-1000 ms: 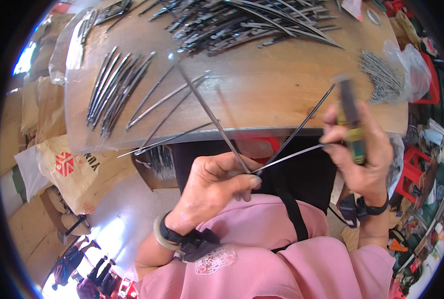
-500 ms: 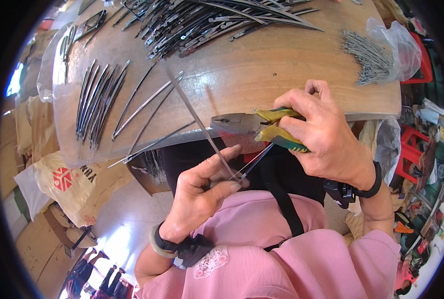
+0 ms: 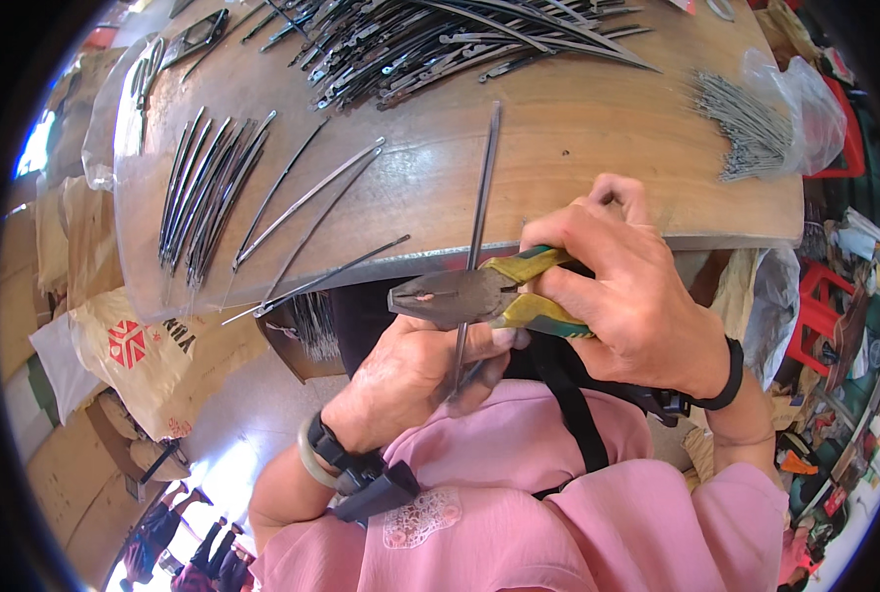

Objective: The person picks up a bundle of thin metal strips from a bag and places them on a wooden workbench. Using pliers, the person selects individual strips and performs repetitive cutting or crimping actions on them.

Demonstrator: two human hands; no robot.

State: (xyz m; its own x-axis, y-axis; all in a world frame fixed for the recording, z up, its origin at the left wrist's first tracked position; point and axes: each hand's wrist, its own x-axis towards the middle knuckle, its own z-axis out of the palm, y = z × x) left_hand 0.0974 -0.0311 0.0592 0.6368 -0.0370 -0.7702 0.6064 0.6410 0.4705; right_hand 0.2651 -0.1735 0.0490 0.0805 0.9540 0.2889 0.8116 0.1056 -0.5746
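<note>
My right hand [image 3: 622, 286] is closed around the yellow-and-green handles of a pair of pliers [image 3: 450, 298], whose grey jaws point left. Beneath the jaws, my left hand [image 3: 400, 370] pinches a long, thin metal strip [image 3: 485, 178]. That strip stands nearly upright in the picture, its upper part over the table edge and its lower end by my fingers. The pliers cross in front of it and over my left fingertips. Whether the jaws touch the strip I cannot tell. Several similar strips [image 3: 213, 197] lie side by side on the table at the left.
A large heap of dark metal strips [image 3: 410, 49] covers the far table [image 3: 598, 128]. At the right lies a bundle of thin grey wires [image 3: 751, 128] in a clear bag. Scissors [image 3: 147, 74] and a phone-like device [image 3: 195, 37] sit far left. Red stools [image 3: 817, 306] stand at the right.
The strip in my left hand has swung from leaning left to nearly upright. The pliers have moved down and left, over my left fingers. The head view has shifted slightly.
</note>
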